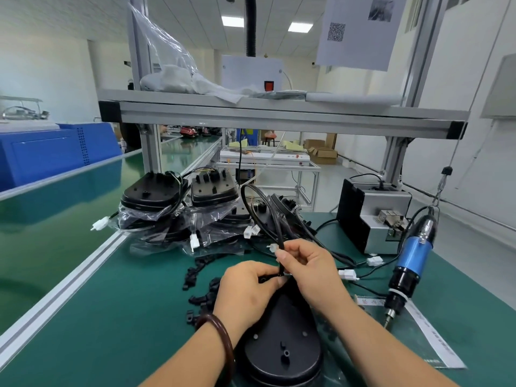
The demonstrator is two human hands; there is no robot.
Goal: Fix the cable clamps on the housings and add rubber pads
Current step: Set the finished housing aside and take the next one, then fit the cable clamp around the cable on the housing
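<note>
Housing (282,339), a black teardrop-shaped shell of matte plastic with small moulded bosses on its back, is laid flat on the green tabletop (97,317) directly beneath the two wrists, its narrow end tucked under the fingers. A thin, round black cable (280,266) is gripped by both hands just above that narrow end. It is pinched between thumb and forefinger of the right hand (310,269), close below a small white plastic connector (272,247), and beyond that hand it is carried up in a tall, smooth loop. Lower down, the same cable is enclosed by the curled fingers of the left hand (248,289); whether a clamp is also held there cannot be told. A dark, glossy round bangle (220,336) is worn on the left wrist. Small, blocky black cable clamps (195,275) are scattered loosely just left of the left hand. Beyond both hands, stacked housings (150,191) are kept in crinkled clear plastic bags (156,224). To the right of the right hand, a cylindrical screwdriver (413,261) with a blue and black body is hung tip-down, and behind it a grey metal box (374,219) is seen.
</note>
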